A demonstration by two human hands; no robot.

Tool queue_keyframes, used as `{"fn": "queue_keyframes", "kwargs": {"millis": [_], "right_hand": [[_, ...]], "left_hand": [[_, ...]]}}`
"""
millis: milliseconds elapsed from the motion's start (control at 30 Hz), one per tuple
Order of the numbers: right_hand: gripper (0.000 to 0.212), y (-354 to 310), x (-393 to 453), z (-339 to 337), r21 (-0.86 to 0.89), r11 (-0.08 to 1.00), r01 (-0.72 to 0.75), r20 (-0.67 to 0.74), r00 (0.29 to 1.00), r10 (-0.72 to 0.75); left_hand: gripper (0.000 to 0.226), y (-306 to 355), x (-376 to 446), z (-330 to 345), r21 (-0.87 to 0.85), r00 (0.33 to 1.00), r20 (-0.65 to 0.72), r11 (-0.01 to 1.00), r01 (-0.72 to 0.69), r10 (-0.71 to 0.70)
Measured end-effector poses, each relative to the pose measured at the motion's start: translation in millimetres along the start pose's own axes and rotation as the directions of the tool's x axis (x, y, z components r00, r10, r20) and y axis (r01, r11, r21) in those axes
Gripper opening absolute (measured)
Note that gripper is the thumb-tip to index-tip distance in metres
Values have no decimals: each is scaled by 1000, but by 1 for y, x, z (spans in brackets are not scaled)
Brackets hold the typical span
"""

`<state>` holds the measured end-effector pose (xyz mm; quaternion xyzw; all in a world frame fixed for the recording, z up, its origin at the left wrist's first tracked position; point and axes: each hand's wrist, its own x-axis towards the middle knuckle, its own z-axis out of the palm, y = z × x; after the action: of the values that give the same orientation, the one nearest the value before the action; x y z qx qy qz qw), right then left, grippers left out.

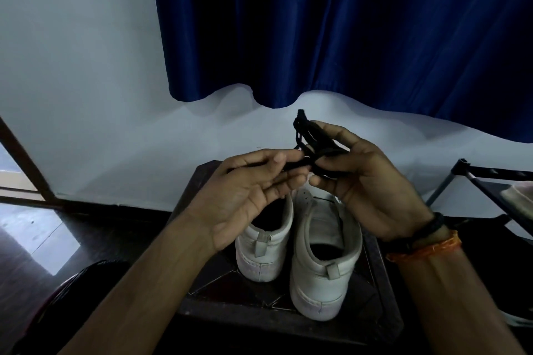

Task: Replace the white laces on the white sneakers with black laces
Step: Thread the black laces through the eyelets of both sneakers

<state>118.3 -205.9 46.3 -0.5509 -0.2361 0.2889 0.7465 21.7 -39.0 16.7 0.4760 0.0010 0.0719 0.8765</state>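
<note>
While a deep blue curtain [346, 23] hangs over the pale wall [72, 66] ahead, we look down on a small dark tabletop [227, 291] with inlaid lines, set on a dark floor [95, 228]. Two white sneakers [323, 262] stand side by side on it, heels toward us, and we see no laces on them from here. Above their toes we hold a bundle of black laces [310, 140]: our right hand [372, 181] grips the loops, fingers [331, 127] curled round them, while our left hand [245, 196] pinches a strand between thumb and fingertips. The sneakers sit near the tabletop's right edge, with bare surface to their left. A black metal rack [490, 179] stands off to the right, well apart, and a doorframe [26, 164] slants at far left.
</note>
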Motion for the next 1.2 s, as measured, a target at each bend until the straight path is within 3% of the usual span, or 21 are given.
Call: {"fn": "queue_keyframes", "kwargs": {"millis": [167, 333, 467, 600, 800, 900, 1000, 1133, 1200], "right_hand": [[51, -6, -4, -3, 191, 976, -101, 36, 995, 95], [22, -8, -3, -9, 317, 941, -121, -10, 991, 131], [17, -8, 0, -17, 170, 985, -7, -27, 1000, 11], [20, -3, 4, -26, -68, 993, 99, -168, 980, -109], [22, 1, 12, -49, -46, 998, -37, -345, 938, 19], [35, 3, 11, -51, -200, 980, -9, -417, 906, -77], [53, -3, 6, -42, -435, 890, 135, -347, 887, -304], [43, -13, 2, -29, -492, 810, 319, -126, 895, -428], [50, -16, 1, -26, -584, 729, 357, -96, 861, -499]], "left_hand": [[27, 2, 0, -3, 143, 992, -87, 986, -82, 95], [24, 6, 3, -5, 134, 971, -153, 978, -162, 182], [18, 7, 8, -8, 232, 933, -202, 940, -250, 297], [15, 11, 21, -2, 470, 889, -151, 823, -319, 432], [19, 38, 51, 14, 550, 916, -36, 774, -315, 399], [22, 52, 67, 24, 625, 924, 40, 712, -319, 379], [22, 61, 81, 39, 678, 946, 131, 669, -305, 298], [22, 67, 91, 62, 694, 936, 269, 628, -353, 228], [22, 74, 91, 75, 653, 905, 359, 631, -419, 229]]}}
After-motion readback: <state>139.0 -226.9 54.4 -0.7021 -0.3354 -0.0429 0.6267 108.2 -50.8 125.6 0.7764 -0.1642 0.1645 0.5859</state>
